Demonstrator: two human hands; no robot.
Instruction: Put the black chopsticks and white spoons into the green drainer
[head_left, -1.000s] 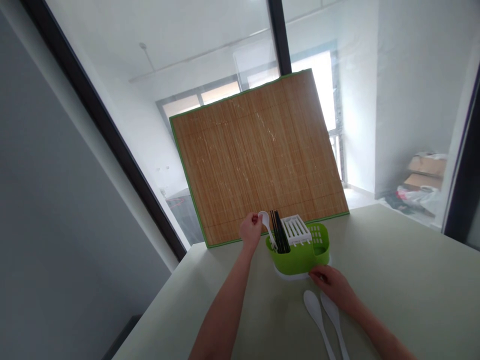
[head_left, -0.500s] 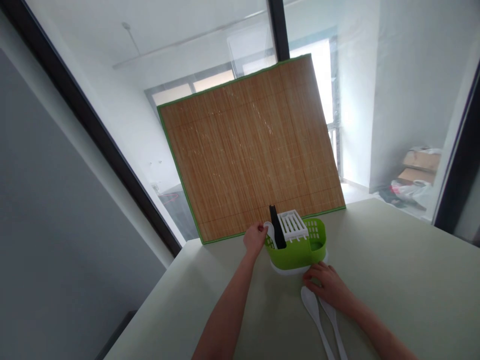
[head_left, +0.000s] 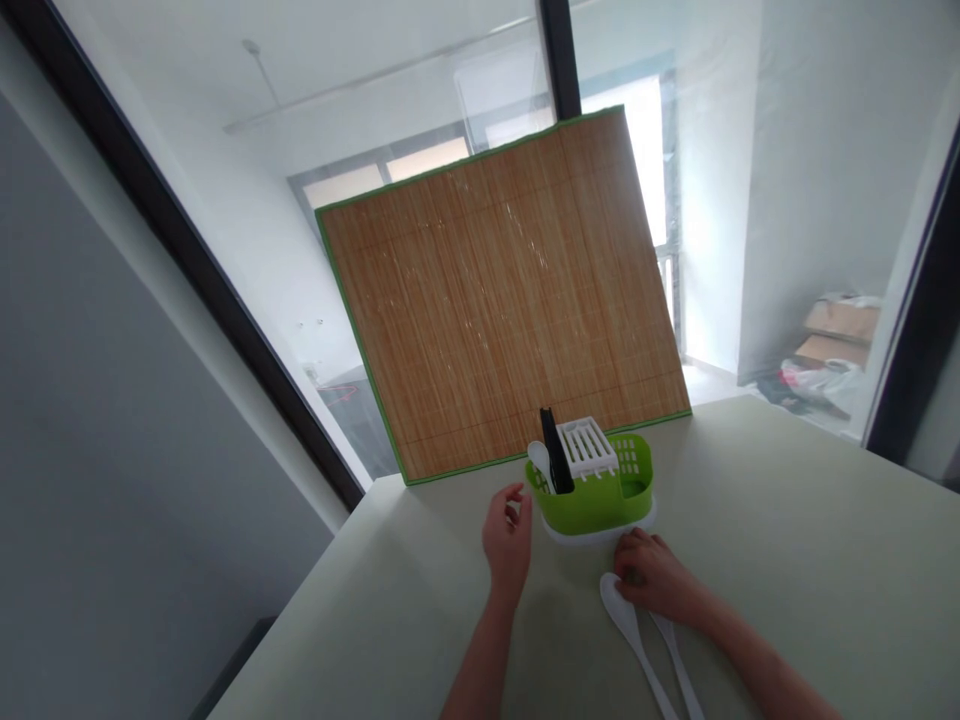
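A green holder (head_left: 589, 510) with a white base stands on the table, with a white slotted rack (head_left: 586, 447) on top. Black utensils (head_left: 556, 452) and a small white spoon (head_left: 540, 462) stand in its left part. Just left of the holder is my left hand (head_left: 508, 535), empty, its fingers curved and apart. My right hand (head_left: 654, 574) rests in front of the holder with fingers curled over the heads of the white spoons. One large white spoon (head_left: 626, 620) lies beside it; a second (head_left: 679, 665) is partly hidden under the hand.
A bamboo mat (head_left: 495, 300) with green edging leans against the glass behind the pale table (head_left: 787, 520). Beyond the glass, cardboard boxes (head_left: 844, 320) and plastic bags lie at the right. A dark frame post rises behind the mat.
My left hand has let go of the small white spoon and moved down, away from the holder. My right hand has shifted slightly right and its fingers are more curled.
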